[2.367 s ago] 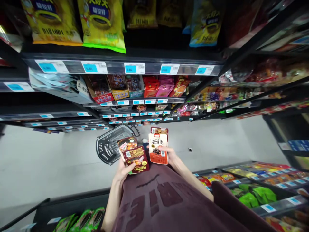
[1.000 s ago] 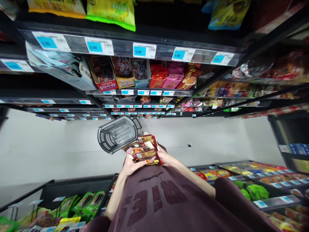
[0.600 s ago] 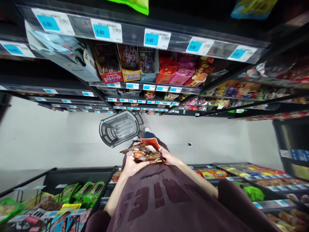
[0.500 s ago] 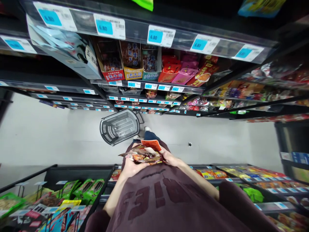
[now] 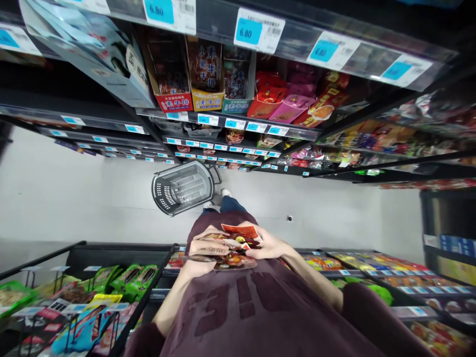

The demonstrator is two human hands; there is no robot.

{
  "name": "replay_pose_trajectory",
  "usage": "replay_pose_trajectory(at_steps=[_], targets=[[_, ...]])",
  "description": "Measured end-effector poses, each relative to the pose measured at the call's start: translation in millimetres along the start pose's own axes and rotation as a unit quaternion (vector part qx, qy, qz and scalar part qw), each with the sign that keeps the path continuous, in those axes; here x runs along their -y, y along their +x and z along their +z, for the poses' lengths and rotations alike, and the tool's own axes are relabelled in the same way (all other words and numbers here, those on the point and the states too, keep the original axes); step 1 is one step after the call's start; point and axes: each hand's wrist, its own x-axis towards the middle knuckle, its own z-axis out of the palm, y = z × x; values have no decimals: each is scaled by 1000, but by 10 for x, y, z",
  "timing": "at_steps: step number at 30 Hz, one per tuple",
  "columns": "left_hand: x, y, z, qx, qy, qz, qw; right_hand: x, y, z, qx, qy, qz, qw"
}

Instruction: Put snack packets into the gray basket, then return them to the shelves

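Observation:
Close against the apron front, several snack packets (image 5: pixel 236 260) with brown and red print are bunched between my two hands. My left hand (image 5: pixel 204 250) has its fingers laid across the packets from the left and is closed on them. From the right, my right hand (image 5: pixel 269 244) grips their other edge, thumb on the near side. An orange-red piece (image 5: pixel 240 230) of packaging sticks up behind the brown ones by the right fingers. Where one packet ends and another begins is hard to make out.
A grey shopping basket (image 5: pixel 184 188) stands on the floor beyond my hands, by the feet. Dark shelves of boxed snacks (image 5: pixel 206 74) rise ahead. Behind and to the left is a rack with green bags (image 5: pixel 130 277); more bagged snacks (image 5: pixel 323 263) lie on shelves to the right.
My hands have come slightly nearer the body, and the packets are turned so more of their printed faces show. The left fingers now lie over them. The view has shifted a little.

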Motion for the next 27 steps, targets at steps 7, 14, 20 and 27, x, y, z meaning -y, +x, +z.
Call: replay_pose_trajectory(at_steps=[7, 14, 20, 27], targets=[[-37, -16, 59, -41, 24, 13, 999, -3, 37, -62, 11, -120, 29, 992], [12, -141, 53, -27, -27, -48, 998, -123, -124, 136, -151, -124, 69, 978], [91, -125, -26, -20, 59, 5, 998, -319, -285, 262, -306, -194, 105, 926], [82, -50, 54, 8, 44, -34, 998, -381, -526, 301, -378, -233, 57, 894]])
